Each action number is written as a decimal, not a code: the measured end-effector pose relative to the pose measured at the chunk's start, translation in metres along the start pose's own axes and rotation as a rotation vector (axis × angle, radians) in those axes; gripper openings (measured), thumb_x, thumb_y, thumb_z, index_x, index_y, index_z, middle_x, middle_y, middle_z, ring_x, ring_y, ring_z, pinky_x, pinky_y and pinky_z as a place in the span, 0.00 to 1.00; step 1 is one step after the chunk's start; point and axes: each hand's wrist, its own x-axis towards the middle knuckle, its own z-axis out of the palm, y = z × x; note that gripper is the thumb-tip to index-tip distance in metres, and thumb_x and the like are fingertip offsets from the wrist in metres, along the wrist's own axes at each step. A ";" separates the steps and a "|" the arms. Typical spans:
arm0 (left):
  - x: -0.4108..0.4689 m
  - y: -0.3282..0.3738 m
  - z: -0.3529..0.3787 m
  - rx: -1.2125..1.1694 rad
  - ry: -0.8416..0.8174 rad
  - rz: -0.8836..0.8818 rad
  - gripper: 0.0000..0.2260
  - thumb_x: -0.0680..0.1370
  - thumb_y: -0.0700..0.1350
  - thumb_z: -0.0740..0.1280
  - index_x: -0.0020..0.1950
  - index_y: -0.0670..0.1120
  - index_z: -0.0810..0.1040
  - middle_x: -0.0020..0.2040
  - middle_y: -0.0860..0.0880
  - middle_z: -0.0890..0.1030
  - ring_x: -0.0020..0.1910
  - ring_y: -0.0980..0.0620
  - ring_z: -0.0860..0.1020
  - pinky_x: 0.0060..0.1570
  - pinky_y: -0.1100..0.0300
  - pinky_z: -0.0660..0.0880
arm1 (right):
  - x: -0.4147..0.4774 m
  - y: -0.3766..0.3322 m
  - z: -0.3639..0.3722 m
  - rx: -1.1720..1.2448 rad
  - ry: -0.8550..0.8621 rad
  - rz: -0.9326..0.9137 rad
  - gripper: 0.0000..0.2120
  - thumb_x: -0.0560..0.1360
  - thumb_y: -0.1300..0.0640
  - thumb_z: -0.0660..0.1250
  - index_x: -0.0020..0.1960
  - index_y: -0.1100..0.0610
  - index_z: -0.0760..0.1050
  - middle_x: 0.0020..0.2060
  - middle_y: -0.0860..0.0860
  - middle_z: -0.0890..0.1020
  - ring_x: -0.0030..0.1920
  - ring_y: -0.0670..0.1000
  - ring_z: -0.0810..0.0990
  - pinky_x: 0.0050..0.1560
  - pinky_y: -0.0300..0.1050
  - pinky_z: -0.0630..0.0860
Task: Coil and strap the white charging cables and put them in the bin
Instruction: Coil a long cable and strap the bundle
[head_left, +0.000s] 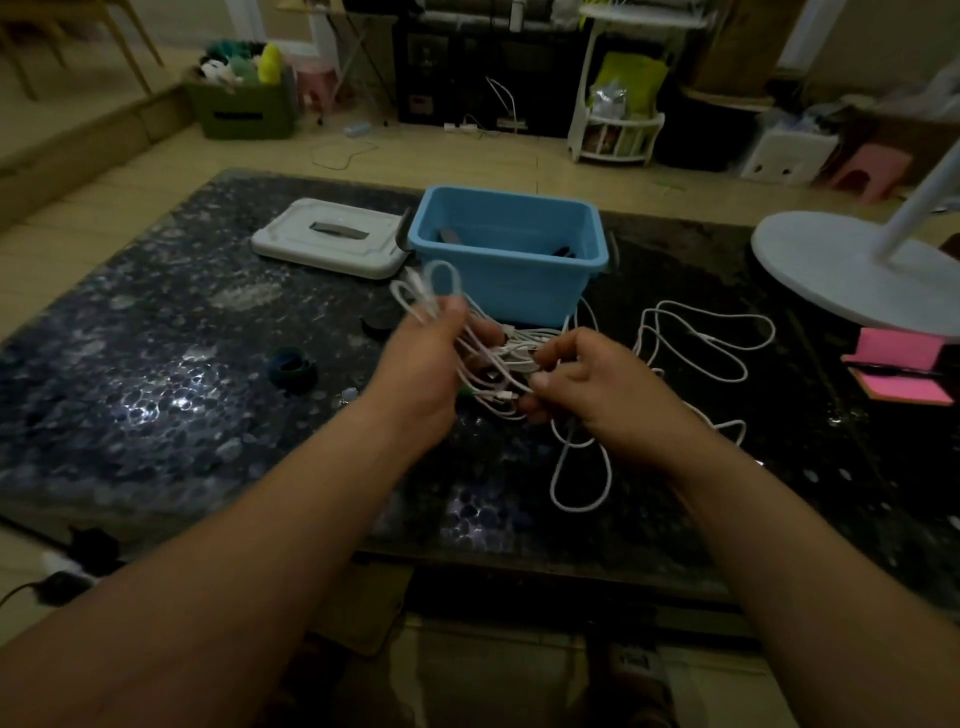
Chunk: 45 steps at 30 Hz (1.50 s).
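Observation:
A tangle of white charging cables (506, 358) hangs between my two hands above the dark table (156, 374). My left hand (423, 364) grips a looped bunch of cable that sticks up past its fingers. My right hand (597, 387) pinches other strands at the tangle's right side. More white cable (706, 338) lies in loose loops on the table to the right, and one loop (579, 467) trails down below my right hand. The blue bin (506, 249) stands just behind the hands with dark items inside. A green strap is partly hidden under the tangle.
The bin's grey lid (332, 236) lies left of it. Rolled dark straps (291, 366) and a black roll (379, 322) sit left of my hands. A white lamp base (852, 265) and pink notepads (904, 369) occupy the right side. Floor clutter lies beyond.

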 end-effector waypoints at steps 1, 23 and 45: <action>0.005 0.006 -0.004 -0.109 0.017 -0.005 0.11 0.89 0.46 0.57 0.52 0.42 0.73 0.33 0.47 0.79 0.35 0.47 0.79 0.49 0.45 0.81 | -0.001 0.002 -0.003 -0.127 -0.013 -0.019 0.04 0.84 0.56 0.68 0.57 0.54 0.78 0.42 0.52 0.89 0.44 0.51 0.88 0.51 0.50 0.81; -0.019 0.005 -0.010 0.535 -0.551 -0.279 0.18 0.86 0.55 0.61 0.54 0.44 0.83 0.39 0.42 0.82 0.25 0.55 0.66 0.21 0.65 0.56 | 0.000 -0.004 -0.018 -0.236 -0.002 -0.117 0.09 0.79 0.53 0.75 0.55 0.51 0.77 0.45 0.51 0.86 0.43 0.46 0.85 0.44 0.46 0.79; -0.013 -0.016 -0.004 0.328 -0.252 -0.144 0.14 0.80 0.61 0.70 0.50 0.50 0.80 0.34 0.49 0.71 0.30 0.53 0.68 0.32 0.57 0.69 | -0.001 -0.002 0.022 -0.367 0.247 -0.152 0.06 0.84 0.50 0.66 0.49 0.49 0.78 0.38 0.46 0.86 0.35 0.44 0.85 0.43 0.51 0.83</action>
